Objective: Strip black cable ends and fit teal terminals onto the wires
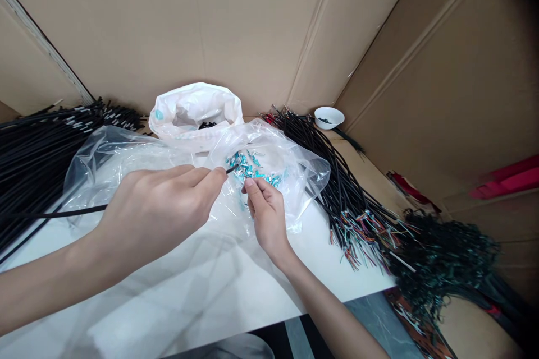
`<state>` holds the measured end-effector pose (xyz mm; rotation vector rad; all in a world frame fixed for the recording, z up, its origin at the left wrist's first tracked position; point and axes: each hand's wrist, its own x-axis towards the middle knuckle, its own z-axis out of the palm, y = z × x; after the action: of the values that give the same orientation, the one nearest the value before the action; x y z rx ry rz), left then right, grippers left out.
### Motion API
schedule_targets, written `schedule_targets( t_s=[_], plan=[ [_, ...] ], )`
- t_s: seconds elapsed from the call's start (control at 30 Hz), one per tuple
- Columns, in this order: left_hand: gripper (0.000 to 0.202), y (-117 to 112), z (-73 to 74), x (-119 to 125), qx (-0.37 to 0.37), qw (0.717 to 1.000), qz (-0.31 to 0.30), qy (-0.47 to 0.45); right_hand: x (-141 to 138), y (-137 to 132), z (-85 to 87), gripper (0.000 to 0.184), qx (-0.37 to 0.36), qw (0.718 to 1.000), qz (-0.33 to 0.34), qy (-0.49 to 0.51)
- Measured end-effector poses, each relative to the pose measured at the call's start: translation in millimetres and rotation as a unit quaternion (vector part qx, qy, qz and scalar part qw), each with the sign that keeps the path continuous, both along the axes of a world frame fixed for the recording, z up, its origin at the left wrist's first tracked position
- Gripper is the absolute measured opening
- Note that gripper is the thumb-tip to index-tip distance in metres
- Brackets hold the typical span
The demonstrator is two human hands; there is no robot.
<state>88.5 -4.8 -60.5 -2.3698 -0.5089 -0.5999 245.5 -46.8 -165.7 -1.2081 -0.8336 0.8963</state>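
Observation:
My left hand (162, 207) is closed round a black cable (80, 211). The cable's short end sticks out past the fingertips, and its length trails off to the left. My right hand (267, 210) is pinched close beside that end; what lies between thumb and forefinger is too small to make out. Just behind the fingertips, small teal and silver pieces (255, 165), which look like terminals, lie in a heap on a clear plastic bag (305, 171).
Many black cables (37, 151) are piled at the left. A bundle of cables with coloured wire ends (337, 185) lies at the right. A white bag (197, 92) with black bits and a white bowl (329, 116) stand at the back, before cardboard walls (252, 28).

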Motion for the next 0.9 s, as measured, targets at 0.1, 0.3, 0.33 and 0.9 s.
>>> schedule_targets(
  t_s=[0.1,0.3,0.33,0.9],
  plan=[
    [0.032,0,-0.3,0,0.0,1.0,0.002,0.003,0,0,0.0,0.039,0.002,1.0,-0.001,0.007],
    [0.029,0,-0.9,-1,-0.011,1.0,0.001,0.012,1,1,-0.8,0.04,-0.01,1.0,-0.002,0.023],
    [0.028,0,-1.4,-1,-0.013,1.0,0.001,0.013,1,2,-1.3,0.041,-0.012,1.0,-0.003,0.027],
    [0.023,37,1.8,51,-0.179,0.957,0.115,0.197,15,14,-1.9,0.032,-0.088,0.93,-0.003,0.357]
  ],
)
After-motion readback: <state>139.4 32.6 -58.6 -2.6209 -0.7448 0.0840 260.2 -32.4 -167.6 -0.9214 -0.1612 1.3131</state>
